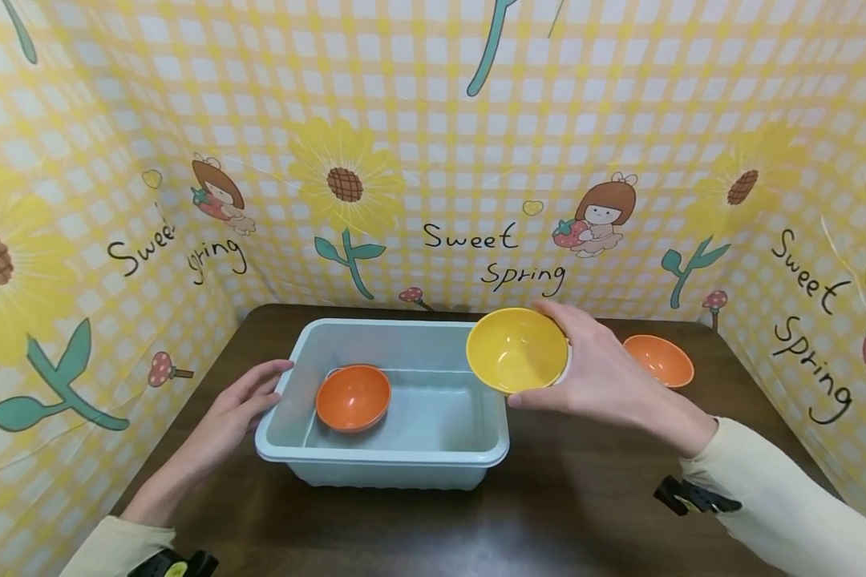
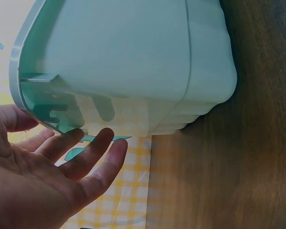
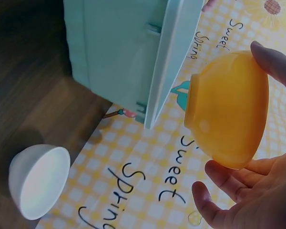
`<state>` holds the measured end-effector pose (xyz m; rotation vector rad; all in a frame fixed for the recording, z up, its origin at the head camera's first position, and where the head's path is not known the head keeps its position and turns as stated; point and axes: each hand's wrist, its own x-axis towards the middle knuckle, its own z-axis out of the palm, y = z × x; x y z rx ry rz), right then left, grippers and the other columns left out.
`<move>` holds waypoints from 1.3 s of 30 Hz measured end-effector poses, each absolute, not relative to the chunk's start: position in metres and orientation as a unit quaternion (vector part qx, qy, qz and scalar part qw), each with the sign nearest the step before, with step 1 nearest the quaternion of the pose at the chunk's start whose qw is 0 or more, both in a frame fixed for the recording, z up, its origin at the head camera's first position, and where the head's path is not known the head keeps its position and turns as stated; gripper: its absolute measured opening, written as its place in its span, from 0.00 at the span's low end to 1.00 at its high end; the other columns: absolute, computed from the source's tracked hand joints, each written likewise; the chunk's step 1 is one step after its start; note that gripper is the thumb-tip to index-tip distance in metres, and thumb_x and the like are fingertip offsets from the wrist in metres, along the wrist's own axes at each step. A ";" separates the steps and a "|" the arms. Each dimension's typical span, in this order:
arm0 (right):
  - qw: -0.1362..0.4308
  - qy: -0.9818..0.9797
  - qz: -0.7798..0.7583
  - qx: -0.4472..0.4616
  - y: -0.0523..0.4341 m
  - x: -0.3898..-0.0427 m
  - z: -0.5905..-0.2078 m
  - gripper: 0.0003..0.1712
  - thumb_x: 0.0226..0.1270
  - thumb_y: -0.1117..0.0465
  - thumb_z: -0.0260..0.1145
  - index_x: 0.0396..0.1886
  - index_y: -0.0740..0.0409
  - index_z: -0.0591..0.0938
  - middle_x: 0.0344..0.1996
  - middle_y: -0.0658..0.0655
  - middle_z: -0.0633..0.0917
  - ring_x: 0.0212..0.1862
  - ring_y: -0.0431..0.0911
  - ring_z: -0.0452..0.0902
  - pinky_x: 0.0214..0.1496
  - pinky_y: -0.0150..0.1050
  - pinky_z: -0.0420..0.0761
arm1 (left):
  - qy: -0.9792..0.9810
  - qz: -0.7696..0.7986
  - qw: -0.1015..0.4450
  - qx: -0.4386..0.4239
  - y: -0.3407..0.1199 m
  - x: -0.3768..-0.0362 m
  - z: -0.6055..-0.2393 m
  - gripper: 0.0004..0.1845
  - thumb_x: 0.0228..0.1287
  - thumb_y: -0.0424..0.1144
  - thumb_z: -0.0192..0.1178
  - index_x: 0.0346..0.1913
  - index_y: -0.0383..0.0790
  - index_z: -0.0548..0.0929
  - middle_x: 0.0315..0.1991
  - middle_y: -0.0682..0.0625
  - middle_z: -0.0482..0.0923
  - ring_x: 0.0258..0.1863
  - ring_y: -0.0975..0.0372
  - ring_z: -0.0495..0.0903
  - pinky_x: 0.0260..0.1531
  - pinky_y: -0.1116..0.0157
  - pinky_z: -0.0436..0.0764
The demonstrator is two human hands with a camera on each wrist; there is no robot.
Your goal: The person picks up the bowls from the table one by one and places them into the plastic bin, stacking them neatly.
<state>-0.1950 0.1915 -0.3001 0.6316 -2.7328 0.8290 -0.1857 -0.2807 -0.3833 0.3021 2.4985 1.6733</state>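
Note:
My right hand [image 1: 584,361] holds a yellow bowl [image 1: 517,350] by its edge, tilted, over the right end of a pale blue tub [image 1: 382,457]. In the right wrist view the thumb is at one side of the bowl's rim and fingers press the other. Inside the tub, toward its left, sits an orange bowl [image 1: 354,398], with a pale rim peeking out beneath it. My left hand [image 1: 234,409] is at the tub's left end, fingertips right at the rim and fingers loosely bent, as the left wrist view [image 2: 62,167] also shows.
On the dark wooden table [image 1: 570,497], another orange bowl [image 1: 659,361] lies at the back right, beyond the right forearm. A white bowl [image 3: 38,181] stands beside the tub in the right wrist view. Yellow checked cloth [image 1: 433,160] encloses the table's back and sides.

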 end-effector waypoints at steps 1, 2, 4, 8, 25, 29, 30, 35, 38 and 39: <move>0.106 -0.929 0.281 0.217 0.189 -0.196 -0.299 0.66 0.38 0.31 0.86 0.77 0.53 0.70 0.67 0.56 0.77 0.62 0.53 0.74 0.55 0.55 0.79 | 0.825 0.552 0.060 0.099 -0.281 -0.186 -0.383 0.27 0.87 0.39 0.44 0.81 0.36 0.59 0.80 0.29 0.56 0.71 0.36 0.67 0.48 0.65 0.82; 0.103 -0.929 0.280 0.219 0.186 -0.197 -0.298 0.67 0.39 0.30 0.86 0.77 0.53 0.70 0.67 0.56 0.77 0.62 0.53 0.74 0.56 0.56 0.79 | 0.825 0.553 0.060 0.100 -0.281 -0.186 -0.383 0.27 0.87 0.39 0.45 0.81 0.36 0.59 0.80 0.29 0.56 0.71 0.36 0.67 0.48 0.65 0.82; 0.099 -0.928 0.280 0.225 0.181 -0.200 -0.297 0.66 0.39 0.31 0.86 0.76 0.54 0.70 0.67 0.56 0.77 0.63 0.53 0.73 0.57 0.56 0.78 | 0.825 0.553 0.059 0.101 -0.281 -0.186 -0.383 0.27 0.87 0.39 0.45 0.81 0.36 0.59 0.80 0.29 0.56 0.71 0.36 0.67 0.48 0.65 0.82; 0.092 -0.925 0.280 0.239 0.171 -0.204 -0.293 0.67 0.38 0.32 0.86 0.76 0.54 0.70 0.65 0.54 0.78 0.61 0.51 0.73 0.55 0.54 0.79 | 0.826 0.551 0.059 0.102 -0.281 -0.186 -0.383 0.27 0.87 0.40 0.45 0.81 0.36 0.59 0.80 0.29 0.56 0.72 0.36 0.67 0.48 0.65 0.82; 0.059 -0.915 0.278 0.287 0.127 -0.217 -0.278 0.67 0.39 0.30 0.85 0.78 0.52 0.69 0.66 0.49 0.77 0.61 0.47 0.72 0.55 0.51 0.79 | 0.825 0.553 0.054 0.104 -0.281 -0.186 -0.383 0.26 0.87 0.38 0.45 0.80 0.35 0.60 0.79 0.30 0.57 0.70 0.37 0.68 0.47 0.65 0.83; 0.053 -0.910 0.281 0.299 0.114 -0.219 -0.275 0.66 0.39 0.31 0.84 0.77 0.54 0.70 0.67 0.50 0.77 0.61 0.47 0.72 0.55 0.50 0.78 | 0.824 0.554 0.055 0.107 -0.282 -0.186 -0.381 0.26 0.87 0.40 0.45 0.80 0.36 0.60 0.80 0.29 0.57 0.70 0.37 0.69 0.48 0.65 0.83; 0.051 -0.910 0.279 0.301 0.111 -0.220 -0.275 0.66 0.40 0.31 0.84 0.77 0.54 0.70 0.67 0.50 0.77 0.62 0.47 0.71 0.56 0.50 0.78 | 0.824 0.554 0.056 0.107 -0.282 -0.186 -0.381 0.27 0.87 0.40 0.45 0.80 0.36 0.60 0.80 0.30 0.56 0.70 0.37 0.69 0.48 0.64 0.83; 0.044 -0.909 0.265 0.319 0.095 -0.228 -0.279 0.66 0.39 0.31 0.84 0.77 0.55 0.70 0.66 0.51 0.78 0.62 0.46 0.71 0.58 0.48 0.76 | 0.826 0.551 0.057 0.106 -0.282 -0.185 -0.382 0.27 0.87 0.41 0.46 0.80 0.36 0.60 0.80 0.30 0.57 0.70 0.36 0.69 0.48 0.64 0.83; 0.036 -0.909 0.255 0.328 0.086 -0.232 -0.281 0.66 0.39 0.30 0.83 0.77 0.53 0.70 0.68 0.51 0.78 0.64 0.46 0.71 0.60 0.49 0.76 | 0.824 0.553 0.058 0.105 -0.282 -0.185 -0.383 0.27 0.87 0.41 0.46 0.80 0.36 0.60 0.80 0.30 0.56 0.71 0.36 0.68 0.48 0.64 0.83; 0.033 -0.910 0.250 0.330 0.084 -0.233 -0.282 0.66 0.39 0.30 0.83 0.78 0.53 0.69 0.69 0.51 0.77 0.66 0.47 0.70 0.62 0.49 0.75 | 0.824 0.554 0.059 0.105 -0.281 -0.185 -0.383 0.27 0.87 0.41 0.45 0.80 0.36 0.60 0.80 0.29 0.56 0.71 0.36 0.68 0.48 0.65 0.83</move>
